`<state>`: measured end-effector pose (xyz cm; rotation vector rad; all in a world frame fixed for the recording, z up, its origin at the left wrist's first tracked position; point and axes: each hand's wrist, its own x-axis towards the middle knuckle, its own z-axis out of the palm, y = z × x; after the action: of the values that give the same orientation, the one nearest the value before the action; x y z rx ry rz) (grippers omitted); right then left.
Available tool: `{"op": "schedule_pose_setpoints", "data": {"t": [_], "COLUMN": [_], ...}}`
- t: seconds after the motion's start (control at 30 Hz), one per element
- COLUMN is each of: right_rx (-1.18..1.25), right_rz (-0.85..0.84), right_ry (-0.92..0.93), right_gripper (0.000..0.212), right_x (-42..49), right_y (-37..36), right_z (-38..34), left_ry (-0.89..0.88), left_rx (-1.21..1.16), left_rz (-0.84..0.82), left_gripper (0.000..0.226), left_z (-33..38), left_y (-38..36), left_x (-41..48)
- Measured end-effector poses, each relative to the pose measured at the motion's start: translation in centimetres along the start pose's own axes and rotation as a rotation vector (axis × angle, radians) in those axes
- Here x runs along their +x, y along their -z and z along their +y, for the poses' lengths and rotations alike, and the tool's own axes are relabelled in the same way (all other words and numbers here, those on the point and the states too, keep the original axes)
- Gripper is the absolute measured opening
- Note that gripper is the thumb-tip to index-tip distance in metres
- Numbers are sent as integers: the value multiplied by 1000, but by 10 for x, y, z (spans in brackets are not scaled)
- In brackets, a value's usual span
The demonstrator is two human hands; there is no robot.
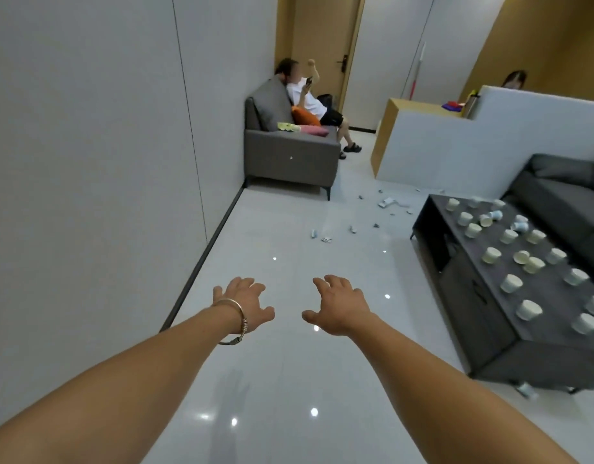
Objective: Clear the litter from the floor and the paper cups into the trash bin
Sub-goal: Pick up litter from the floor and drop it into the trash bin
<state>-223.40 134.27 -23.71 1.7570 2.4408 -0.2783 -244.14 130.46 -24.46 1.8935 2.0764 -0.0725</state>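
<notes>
- Left grip (243,303) and right grip (339,306) reach forward, fingers spread, holding nothing.
- White paper cups (491,255) dot the dark grey bench (469,306).
- Torn paper litter (387,203) strews the glossy pale floor (289,363).

No text, brand, number or sign can be read anywhere in the view. A few tipped paper cups (495,215) on the dark table (553,289) show bluish print on their sides, too small and blurred to make out. The litter (386,203) on the floor (289,346) carries similar bluish marks, equally unreadable.
</notes>
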Motion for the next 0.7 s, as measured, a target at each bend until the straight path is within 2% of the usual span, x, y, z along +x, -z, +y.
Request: {"op": "schedule_pose_setpoints", "data": {"t": [0.23,0.33,0.5,0.7], "right_rx": [117,124,146,158], "right_rz": [23,-25,-47,-51], "right_ry": [-155,-194,-254,-264], "right_gripper": [82,82,81,82], "right_x": [66,84,134,229], "right_y": [4,0,2,14], "right_z": [9,22,66,135], "left_ry": [-95,-123,-186,-209], "left_rx": [36,28,53,83], "left_rz": [-1,-54,-136,-124], "left_gripper": [68,68,68,67], "left_z": [-9,-2,26,75], "left_y": [31,30,29,46], "left_x": [101,136,202,308]}}
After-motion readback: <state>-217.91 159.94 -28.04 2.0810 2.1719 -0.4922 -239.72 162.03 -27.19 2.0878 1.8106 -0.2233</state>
